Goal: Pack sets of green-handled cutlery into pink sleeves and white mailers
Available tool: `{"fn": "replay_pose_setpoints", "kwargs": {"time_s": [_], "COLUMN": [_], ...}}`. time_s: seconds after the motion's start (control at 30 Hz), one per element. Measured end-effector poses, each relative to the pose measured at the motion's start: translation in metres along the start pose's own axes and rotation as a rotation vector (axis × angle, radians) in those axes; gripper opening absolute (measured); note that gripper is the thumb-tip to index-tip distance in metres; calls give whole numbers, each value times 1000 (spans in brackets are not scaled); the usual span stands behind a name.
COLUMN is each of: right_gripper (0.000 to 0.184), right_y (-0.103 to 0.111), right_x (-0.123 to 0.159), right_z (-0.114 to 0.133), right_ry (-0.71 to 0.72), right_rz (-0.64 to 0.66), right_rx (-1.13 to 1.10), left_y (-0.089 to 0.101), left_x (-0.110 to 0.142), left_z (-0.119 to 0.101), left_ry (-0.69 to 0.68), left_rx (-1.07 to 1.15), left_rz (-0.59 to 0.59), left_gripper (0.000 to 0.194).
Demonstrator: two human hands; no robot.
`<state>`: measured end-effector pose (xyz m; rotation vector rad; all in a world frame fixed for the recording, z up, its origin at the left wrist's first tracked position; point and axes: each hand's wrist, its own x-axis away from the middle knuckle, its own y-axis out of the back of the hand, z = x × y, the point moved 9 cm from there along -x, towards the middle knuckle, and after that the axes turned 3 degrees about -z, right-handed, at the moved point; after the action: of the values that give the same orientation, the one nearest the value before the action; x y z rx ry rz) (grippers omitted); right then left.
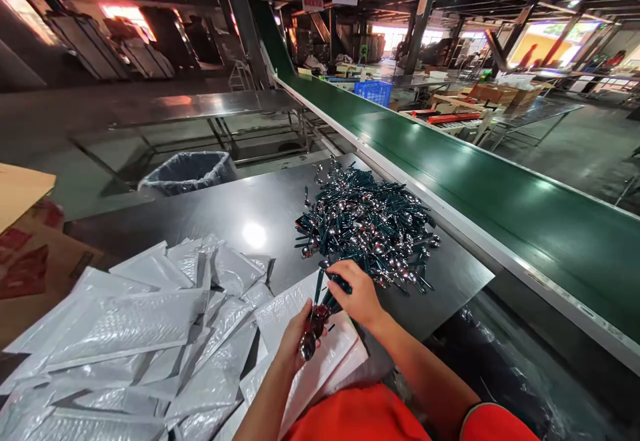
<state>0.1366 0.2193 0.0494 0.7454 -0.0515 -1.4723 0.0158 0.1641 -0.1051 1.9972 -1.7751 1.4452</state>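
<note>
My left hand (296, 335) is closed around several spoons (308, 345), their shiny metal bowls pointing toward me and their dark green handles leaning away. At the handle end, my right hand (356, 289) has its fingers curled round the dark handles of the same bunch. Just beyond my hands lies a big heap of loose spoons (370, 217) with dark handles and bright bowls. Under my hands are flat white bubble mailers (336, 361). A spread pile of more white mailers (125, 324) covers the left side of the metal table (225, 217).
A green conveyor belt (400, 137) with a pale side rail runs along the table's far right edge. Behind the table stands a bin with a plastic liner (187, 173). Cardboard boxes (30, 261) are at the left edge. A blue crate (373, 92) sits past the belt.
</note>
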Motion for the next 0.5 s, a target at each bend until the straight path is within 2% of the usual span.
{"fn": "replay_pose_setpoints", "kwargs": {"time_s": [0.1, 0.23, 0.33, 0.4, 0.5], "right_gripper": [18, 13, 11, 25, 47], "right_y": [3, -3, -6, -8, -14], "right_x": [-5, -2, 0, -3, -8], "right_z": [-15, -16, -17, -25, -51], "right_ry": [-77, -58, -62, -153, -460], "right_rz": [-12, 73, 147, 229, 312], "right_rx": [-4, -4, -106, -298, -702], "left_y": [0, -2, 0, 3, 5], "left_x": [5, 10, 11, 10, 12], "left_z": [-1, 14, 23, 23, 21], "left_ry": [-16, 81, 113, 82, 57], "left_rx": [-17, -12, 10, 16, 17], "left_rz": [6, 41, 36, 8, 8], "left_gripper": [33, 33, 35, 35, 34]}}
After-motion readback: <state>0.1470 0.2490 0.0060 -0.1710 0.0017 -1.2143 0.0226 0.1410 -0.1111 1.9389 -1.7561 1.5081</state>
